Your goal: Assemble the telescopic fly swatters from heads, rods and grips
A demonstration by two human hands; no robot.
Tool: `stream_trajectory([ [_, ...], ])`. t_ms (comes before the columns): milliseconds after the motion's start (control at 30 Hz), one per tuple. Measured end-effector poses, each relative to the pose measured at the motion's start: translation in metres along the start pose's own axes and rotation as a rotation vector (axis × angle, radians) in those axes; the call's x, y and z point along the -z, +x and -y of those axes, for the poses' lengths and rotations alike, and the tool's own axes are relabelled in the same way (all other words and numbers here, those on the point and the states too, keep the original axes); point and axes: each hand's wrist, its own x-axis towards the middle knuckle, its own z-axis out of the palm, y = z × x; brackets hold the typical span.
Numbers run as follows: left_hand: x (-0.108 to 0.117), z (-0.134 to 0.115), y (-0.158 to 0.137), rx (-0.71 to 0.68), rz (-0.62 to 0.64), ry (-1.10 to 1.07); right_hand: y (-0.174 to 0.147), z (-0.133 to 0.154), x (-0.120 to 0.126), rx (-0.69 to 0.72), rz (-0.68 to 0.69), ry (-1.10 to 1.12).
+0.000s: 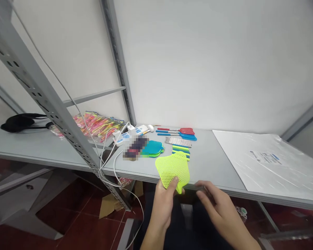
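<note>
My left hand [165,201] grips a neon-yellow perforated fly swatter head [172,169], thumb on top, near the front edge of the shelf. The head's narrow neck points down toward me. To its right my right hand [216,203] has its thumb and fingers apart, with nothing visible between them. Just beyond lie blue and yellow-green handles [181,148] in a stack, partly covered by the yellow head. Behind those is a row of silver metal rods [177,141]. Blue and green swatter heads [153,148] are piled on the left.
Red and blue assembled fly swatters [187,131] lie at the back. White film-wrapped packaging [266,159] covers the right side. A power strip [130,133] with white cables, a pixelated object [137,147], a metal upright [54,104] and a bag of colourful items [99,125] are on the left.
</note>
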Motion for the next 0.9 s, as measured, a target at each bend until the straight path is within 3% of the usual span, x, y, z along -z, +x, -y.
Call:
stream_trajectory([
  [100, 0.003, 0.006, 0.005, 0.065, -0.134, -0.25, 0.018, 0.003, -0.018, 0.127, 0.021, -0.153],
  [267, 0.007, 0.012, 0.009, 0.14, -0.134, -0.499, 0.058, 0.006, -0.037, 0.618, 0.081, -0.606],
  [533, 0.04, 0.009, 0.03, 0.143, 0.039, -0.458, 0.131, -0.01, -0.029, 1.09, 0.066, -0.541],
  [600, 0.053, 0.008, 0.035, 0.107, 0.064, -0.416, 0.157, -0.021, -0.037, 1.109, 0.039, -0.541],
  [733, 0.071, 0.007, 0.042, 0.05, 0.04, -0.359, 0.204, -0.045, -0.061, 0.986, 0.017, -0.613],
  [900, 0.077, 0.012, 0.044, 0.06, 0.091, -0.387, 0.229, -0.059, -0.083, 0.887, 0.107, -0.638],
])
